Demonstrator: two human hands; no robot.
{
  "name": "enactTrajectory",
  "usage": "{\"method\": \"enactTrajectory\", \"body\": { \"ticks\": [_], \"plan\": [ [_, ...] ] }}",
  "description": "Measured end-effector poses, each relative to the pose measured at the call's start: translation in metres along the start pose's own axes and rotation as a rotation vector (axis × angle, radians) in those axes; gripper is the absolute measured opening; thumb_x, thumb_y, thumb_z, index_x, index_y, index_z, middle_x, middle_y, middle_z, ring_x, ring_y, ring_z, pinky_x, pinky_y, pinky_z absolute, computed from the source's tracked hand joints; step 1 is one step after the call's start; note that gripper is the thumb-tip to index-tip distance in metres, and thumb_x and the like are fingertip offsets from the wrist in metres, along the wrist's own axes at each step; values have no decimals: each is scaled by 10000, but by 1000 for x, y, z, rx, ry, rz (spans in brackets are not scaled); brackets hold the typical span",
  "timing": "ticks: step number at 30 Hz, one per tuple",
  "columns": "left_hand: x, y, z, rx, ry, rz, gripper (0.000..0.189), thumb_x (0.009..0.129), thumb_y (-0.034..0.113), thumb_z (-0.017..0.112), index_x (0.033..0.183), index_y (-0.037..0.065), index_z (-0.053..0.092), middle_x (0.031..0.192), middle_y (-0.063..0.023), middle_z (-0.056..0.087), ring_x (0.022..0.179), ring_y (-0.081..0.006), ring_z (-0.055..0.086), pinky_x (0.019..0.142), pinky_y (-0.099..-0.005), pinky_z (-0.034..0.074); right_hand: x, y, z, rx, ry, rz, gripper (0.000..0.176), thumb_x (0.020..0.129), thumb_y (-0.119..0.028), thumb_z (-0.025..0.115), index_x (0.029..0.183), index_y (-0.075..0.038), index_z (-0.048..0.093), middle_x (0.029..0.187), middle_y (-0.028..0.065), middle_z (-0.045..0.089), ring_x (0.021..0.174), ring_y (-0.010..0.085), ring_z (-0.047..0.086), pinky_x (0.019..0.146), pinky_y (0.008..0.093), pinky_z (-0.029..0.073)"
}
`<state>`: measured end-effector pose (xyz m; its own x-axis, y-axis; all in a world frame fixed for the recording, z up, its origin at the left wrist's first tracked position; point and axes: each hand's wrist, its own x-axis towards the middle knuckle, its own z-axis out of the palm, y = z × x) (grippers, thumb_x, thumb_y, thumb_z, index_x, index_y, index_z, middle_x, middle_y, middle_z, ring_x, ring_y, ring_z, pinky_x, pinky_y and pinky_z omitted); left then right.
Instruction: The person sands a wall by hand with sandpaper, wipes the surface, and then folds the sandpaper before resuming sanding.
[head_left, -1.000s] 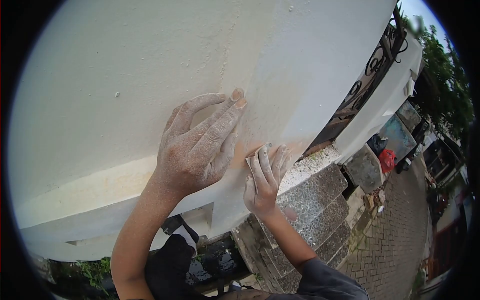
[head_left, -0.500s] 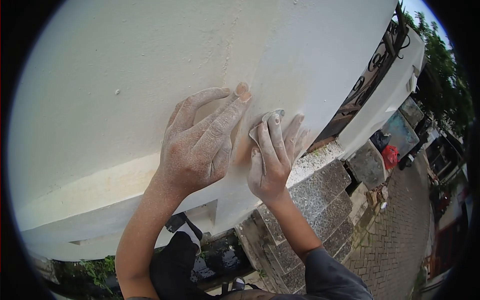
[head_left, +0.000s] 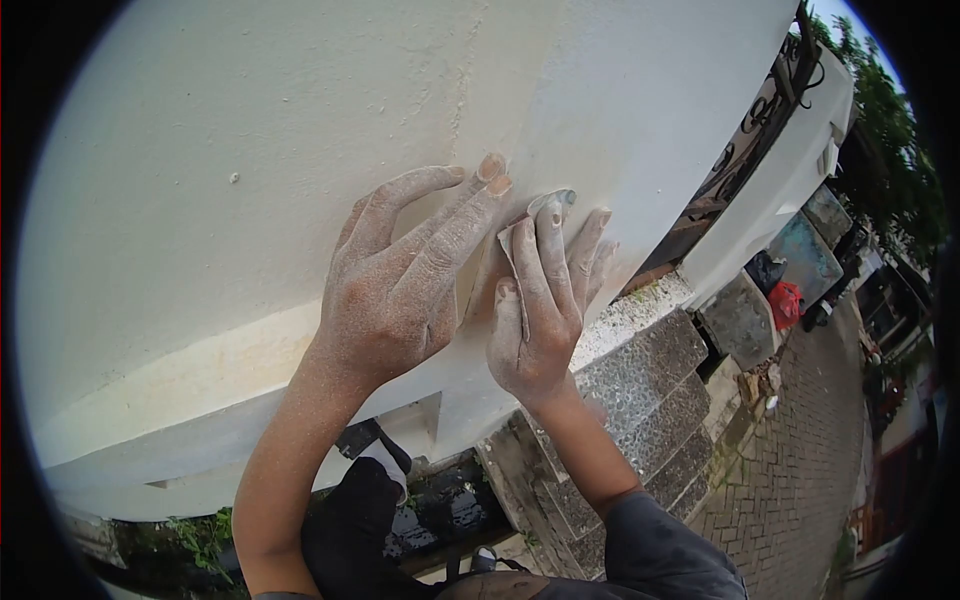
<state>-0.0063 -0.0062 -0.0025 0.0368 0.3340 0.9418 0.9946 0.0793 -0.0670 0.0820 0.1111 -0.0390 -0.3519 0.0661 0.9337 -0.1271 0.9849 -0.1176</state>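
Observation:
A white painted wall point(head_left: 260, 120) fills the left and middle of the head view. My left hand point(head_left: 395, 275), coated in pale dust, has its fingers stretched out with the tips at the wall. Beside it, my right hand point(head_left: 548, 325) presses a small folded piece of sandpaper point(head_left: 567, 198) to the wall near a corner. Most of the sandpaper is hidden under the fingers; its greyish edges stick out by the index finger and above the fingertips. Dust also covers the right hand.
Below the hands runs a ledge point(head_left: 190, 380) on the wall. Stone-tiled steps point(head_left: 640, 400) and a dark drain point(head_left: 450, 510) lie beneath. To the right are an iron gate point(head_left: 745, 150), a red plastic bag point(head_left: 786, 303) and a paved lane point(head_left: 790, 430).
My right hand has slid a little upward along the wall with the sandpaper. My left hand stays in nearly the same place.

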Motion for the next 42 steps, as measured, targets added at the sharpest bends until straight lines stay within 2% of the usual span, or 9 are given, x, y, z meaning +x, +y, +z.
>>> {"method": "enactTrajectory", "body": {
  "ticks": [4, 11, 15, 18, 21, 26, 31, 37, 42],
  "plan": [
    [2, 4, -6, 18, -24, -24, 540, 657, -17, 565, 1184, 81, 498, 1188, -69, 546, 1043, -247, 511, 850, -379, 426, -60, 10, 14, 22, -88, -40, 462, 678, 29, 490, 1139, 36, 524, 1294, 191, 413, 1272, 476, 143, 1005, 577, 9],
    [1, 1, 1, 19, 64, -2, 556, 637, -47, 550, 1180, 56, 492, 1150, -80, 568, 1037, -269, 511, 849, -401, 424, 18, 1, 1, 92, 69, 6, 414, 725, -72, 558, 1138, -98, 565, 1283, 64, 459, 1274, 462, 161, 987, 596, -41],
    [-1, 1, -1, 17, 61, -10, 559, 629, -54, 547, 1176, 44, 492, 1132, -80, 578, 1026, -271, 517, 840, -398, 425, -61, 7, 11, 63, -148, 28, 426, 720, -64, 560, 1144, -95, 562, 1280, 66, 462, 1275, 453, 168, 986, 597, -40],
    [0, 2, -2, 25, 39, -21, 566, 623, -65, 539, 1177, 42, 491, 1134, -80, 576, 1023, -267, 518, 838, -394, 424, -15, 18, -1, -10, -38, -76, 431, 705, 13, 519, 1134, -18, 549, 1270, 143, 457, 1276, 454, 171, 1005, 576, 13],
    [0, 2, 0, 23, 39, -18, 576, 618, -74, 530, 1181, 43, 488, 1134, -79, 577, 1025, -265, 515, 842, -393, 422, 41, 15, -9, 44, 100, -49, 402, 723, -67, 557, 1123, -98, 579, 1273, 69, 469, 1270, 459, 179, 982, 610, -31],
    [2, 4, -3, 24, 8, -44, 600, 607, -86, 520, 1189, 55, 485, 1137, -68, 576, 1030, -260, 512, 853, -389, 415, -53, 18, 12, 104, -42, 18, 433, 723, -45, 543, 1155, -73, 550, 1285, 75, 455, 1272, 459, 171, 979, 614, -32],
    [3, 5, -3, 17, -2, -48, 611, 602, -94, 510, 1193, 59, 483, 1155, -64, 567, 1044, -255, 501, 863, -390, 414, 20, 31, -9, 42, 84, 38, 413, 702, -30, 543, 1114, -56, 574, 1280, 102, 454, 1278, 446, 172, 998, 595, -15],
    [2, 6, -1, 23, 10, -36, 608, 590, -101, 503, 1179, 51, 495, 1155, -75, 567, 1029, -261, 511, 849, -384, 426, -64, 37, 7, 108, -22, 62, 462, 698, -23, 537, 1160, -43, 538, 1291, 109, 443, 1286, 442, 148, 999, 586, -19],
    [5, 5, 0, 45, 35, -12, 590, 580, -106, 497, 1154, 32, 514, 1122, -97, 584, 1005, -267, 528, 826, -378, 443, 10, 45, -10, 26, 102, 31, 452, 706, -37, 540, 1158, -36, 538, 1305, 105, 429, 1289, 443, 133, 999, 588, -9]
  ]
}}
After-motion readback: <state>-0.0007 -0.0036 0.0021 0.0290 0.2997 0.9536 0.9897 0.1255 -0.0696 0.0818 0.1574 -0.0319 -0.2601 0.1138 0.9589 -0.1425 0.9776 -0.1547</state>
